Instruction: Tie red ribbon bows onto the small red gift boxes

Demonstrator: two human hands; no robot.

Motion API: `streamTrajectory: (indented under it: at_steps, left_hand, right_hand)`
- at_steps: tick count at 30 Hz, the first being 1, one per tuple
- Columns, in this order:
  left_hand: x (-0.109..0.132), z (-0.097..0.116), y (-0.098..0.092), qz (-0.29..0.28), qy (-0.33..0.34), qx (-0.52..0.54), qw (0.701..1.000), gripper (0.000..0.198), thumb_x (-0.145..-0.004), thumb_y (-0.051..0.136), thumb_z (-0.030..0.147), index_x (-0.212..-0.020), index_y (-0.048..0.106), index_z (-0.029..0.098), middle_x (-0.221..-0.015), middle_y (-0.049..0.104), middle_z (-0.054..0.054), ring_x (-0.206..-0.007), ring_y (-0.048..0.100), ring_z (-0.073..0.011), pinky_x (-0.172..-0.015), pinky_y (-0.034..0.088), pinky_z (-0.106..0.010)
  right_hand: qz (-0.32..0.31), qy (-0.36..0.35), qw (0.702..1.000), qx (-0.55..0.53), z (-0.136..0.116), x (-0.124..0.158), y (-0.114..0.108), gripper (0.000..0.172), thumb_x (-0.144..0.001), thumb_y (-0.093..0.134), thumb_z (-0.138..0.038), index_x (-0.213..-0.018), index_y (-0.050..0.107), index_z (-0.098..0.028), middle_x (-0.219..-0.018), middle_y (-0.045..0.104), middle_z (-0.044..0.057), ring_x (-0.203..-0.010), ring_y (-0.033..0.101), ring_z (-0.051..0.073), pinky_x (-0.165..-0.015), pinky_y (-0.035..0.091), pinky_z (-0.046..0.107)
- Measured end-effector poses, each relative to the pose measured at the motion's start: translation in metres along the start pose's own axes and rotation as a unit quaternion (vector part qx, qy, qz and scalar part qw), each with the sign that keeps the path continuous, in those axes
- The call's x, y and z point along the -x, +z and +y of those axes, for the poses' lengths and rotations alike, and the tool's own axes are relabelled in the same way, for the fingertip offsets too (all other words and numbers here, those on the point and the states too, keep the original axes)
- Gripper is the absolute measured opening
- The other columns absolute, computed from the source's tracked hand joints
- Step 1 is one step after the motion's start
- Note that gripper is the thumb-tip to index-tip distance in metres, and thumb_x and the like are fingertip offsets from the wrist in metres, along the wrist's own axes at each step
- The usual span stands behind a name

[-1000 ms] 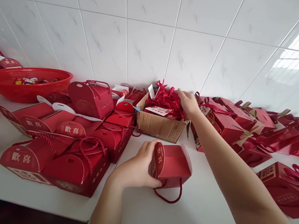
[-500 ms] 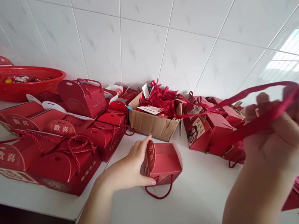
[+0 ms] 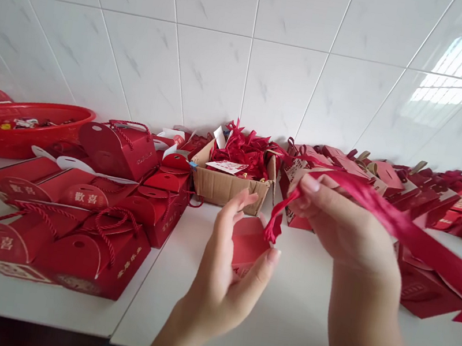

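My right hand (image 3: 337, 222) pinches a red satin ribbon (image 3: 415, 240). One end of the ribbon hangs crumpled below the fingers, and the long tail trails off to the right, blurred. Close by, my left hand (image 3: 218, 276) is raised with thumb and fingers apart, just short of the hanging ribbon end. Behind it a small red gift box (image 3: 248, 235) stands on the white table, partly hidden by the hand. Beyond that is an open cardboard box (image 3: 228, 190) full of red ribbons (image 3: 245, 152), with a white printed card on top.
Several red gift boxes with rope handles (image 3: 99, 257) crowd the left side. A red plastic basin (image 3: 44, 134) with small wrapped items sits behind them. Ribboned boxes (image 3: 412, 190) line the tiled wall at right, and another red box (image 3: 427, 286) stands nearer. An arm shows at the far left edge.
My left hand has let go of the small gift box and risen in front of it. My right hand has come down and left, bringing the ribbon near the left hand.
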State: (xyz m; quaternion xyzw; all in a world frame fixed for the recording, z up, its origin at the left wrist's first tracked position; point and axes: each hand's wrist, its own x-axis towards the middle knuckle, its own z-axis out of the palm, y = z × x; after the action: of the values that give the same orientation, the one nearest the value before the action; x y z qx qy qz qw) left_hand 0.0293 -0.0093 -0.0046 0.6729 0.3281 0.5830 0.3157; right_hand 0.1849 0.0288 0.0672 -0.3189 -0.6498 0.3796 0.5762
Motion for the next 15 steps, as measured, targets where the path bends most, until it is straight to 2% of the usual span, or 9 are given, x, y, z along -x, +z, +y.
streamTrajectory:
  at_steps: [2, 4, 5, 6, 8, 10, 12, 15]
  left_hand:
    - [0.003, 0.002, 0.007, 0.007, -0.022, 0.076, 0.997, 0.054, -0.089, 0.053, 0.029, -0.138, 0.030, 0.029, -0.134, 0.047, -0.009, -0.120, 0.050, -0.0206, -0.096, 0.044, -0.033]
    - [0.004, 0.002, 0.009, -0.011, -0.046, 0.116, 0.992, 0.032, -0.091, 0.049, 0.030, -0.123, 0.047, 0.025, -0.107, 0.062, -0.006, -0.097, 0.060, -0.0170, -0.082, 0.048, -0.028]
    - [0.004, 0.003, 0.009, -0.022, -0.058, 0.127, 0.990, 0.022, -0.092, 0.047, 0.031, -0.112, 0.054, 0.023, -0.089, 0.063, -0.004, -0.083, 0.060, -0.0144, -0.074, 0.048, -0.026]
    - [0.004, 0.003, 0.008, -0.034, -0.071, 0.136, 0.988, 0.018, -0.093, 0.045, 0.032, -0.101, 0.057, 0.022, -0.074, 0.059, 0.000, -0.071, 0.057, -0.0118, -0.067, 0.046, -0.024]
    - [0.002, 0.004, 0.006, -0.055, -0.106, 0.159, 0.980, 0.023, -0.095, 0.042, 0.035, -0.087, 0.058, 0.020, -0.057, 0.046, 0.004, -0.056, 0.048, -0.0084, -0.057, 0.040, -0.021]
    - [0.001, 0.005, 0.004, -0.073, -0.139, 0.184, 0.970, 0.027, -0.094, 0.042, 0.037, -0.081, 0.057, 0.019, -0.053, 0.037, 0.006, -0.050, 0.038, -0.0065, -0.050, 0.032, -0.020]
    - [0.001, 0.008, 0.003, -0.091, -0.152, 0.191, 0.965, 0.030, -0.094, 0.044, 0.039, -0.077, 0.056, 0.018, -0.051, 0.034, 0.006, -0.047, 0.031, -0.0053, -0.047, 0.026, -0.020]
    - [0.001, 0.011, 0.003, -0.120, -0.156, 0.176, 0.965, 0.031, -0.094, 0.044, 0.038, -0.077, 0.058, 0.016, -0.050, 0.038, 0.006, -0.047, 0.034, -0.0046, -0.048, 0.028, -0.019]
  right_hand:
    - [-0.038, 0.021, 0.999, -0.028, -0.001, -0.001, 0.011, 0.033, -0.081, 0.065, -0.036, -0.055, 0.055, -0.018, -0.055, 0.044, -0.003, -0.054, 0.044, 0.009, -0.051, 0.038, 0.025]
    - [-0.036, 0.024, 0.999, -0.034, -0.001, -0.001, 0.014, 0.034, -0.080, 0.066, -0.034, -0.054, 0.053, -0.018, -0.055, 0.041, -0.004, -0.054, 0.041, 0.008, -0.050, 0.035, 0.024]
    - [-0.030, 0.021, 0.999, -0.033, -0.001, -0.001, 0.014, 0.034, -0.079, 0.067, -0.034, -0.054, 0.052, -0.018, -0.055, 0.041, -0.004, -0.053, 0.040, 0.008, -0.050, 0.034, 0.024]
    - [-0.024, 0.017, 0.999, -0.035, 0.000, -0.002, 0.013, 0.035, -0.079, 0.067, -0.033, -0.053, 0.050, -0.018, -0.055, 0.040, -0.004, -0.053, 0.039, 0.008, -0.050, 0.034, 0.024]
    - [-0.012, 0.013, 0.999, -0.043, 0.002, -0.004, 0.009, 0.035, -0.079, 0.067, -0.033, -0.053, 0.049, -0.018, -0.055, 0.039, -0.004, -0.054, 0.039, 0.008, -0.051, 0.034, 0.024]
    - [0.010, 0.007, 0.999, -0.051, 0.003, -0.007, 0.005, 0.033, -0.079, 0.067, -0.033, -0.054, 0.051, -0.019, -0.057, 0.041, -0.004, -0.055, 0.041, 0.009, -0.054, 0.037, 0.025]
    - [0.049, -0.013, 0.998, -0.045, 0.006, -0.009, 0.002, 0.027, -0.079, 0.067, -0.033, -0.058, 0.055, -0.020, -0.059, 0.046, -0.003, -0.059, 0.047, 0.010, -0.057, 0.040, 0.026]
    - [0.097, -0.038, 0.994, -0.037, 0.008, -0.012, -0.002, 0.018, -0.081, 0.064, -0.033, -0.067, 0.064, -0.022, -0.064, 0.056, -0.002, -0.062, 0.054, 0.011, -0.057, 0.044, 0.025]
